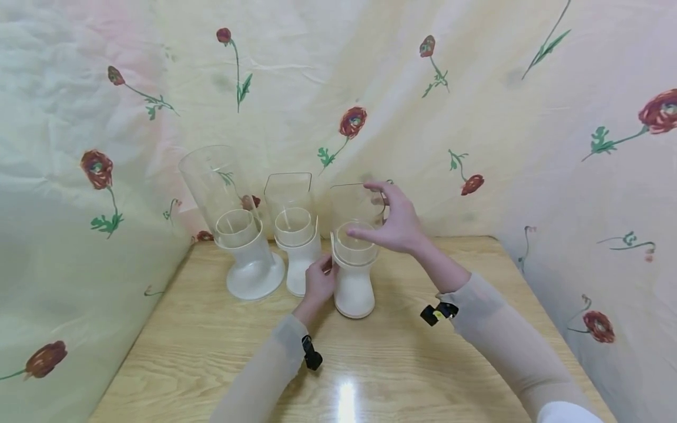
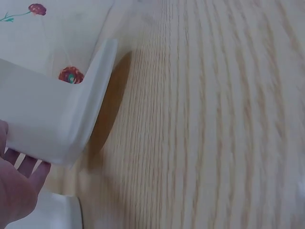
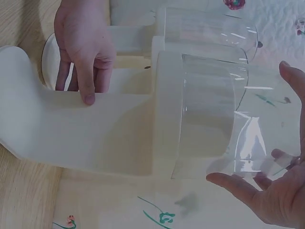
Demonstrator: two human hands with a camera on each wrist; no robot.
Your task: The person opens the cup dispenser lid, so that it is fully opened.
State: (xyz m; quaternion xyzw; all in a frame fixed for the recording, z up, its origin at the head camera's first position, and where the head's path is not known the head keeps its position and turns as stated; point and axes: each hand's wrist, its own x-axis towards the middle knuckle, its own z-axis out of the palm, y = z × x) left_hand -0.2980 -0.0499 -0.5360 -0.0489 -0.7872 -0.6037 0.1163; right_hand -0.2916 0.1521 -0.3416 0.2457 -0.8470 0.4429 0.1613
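Three white stands with clear tops stand side by side. The rightmost white stand [image 1: 354,291] carries a clear container [image 1: 346,205] with rounded corners. Low on its stem, my left hand [image 1: 319,282] grips it; the right wrist view shows the thumb in front and the fingers behind. My right hand [image 1: 396,220] is spread around the right side of the clear container, thumb in front and forefinger near the upper rim. How firmly it touches is hard to tell. A dark shadow lies beside the foot [image 2: 97,95] in the left wrist view.
Left of my left hand is a narrower white stand [image 1: 296,264] with a clear top. Farther left, a round-footed white stand [image 1: 256,276] bears a taller, leaning clear cylinder [image 1: 211,182]. All are on a wooden table [image 1: 370,364] before a flowered cloth [image 1: 296,76].
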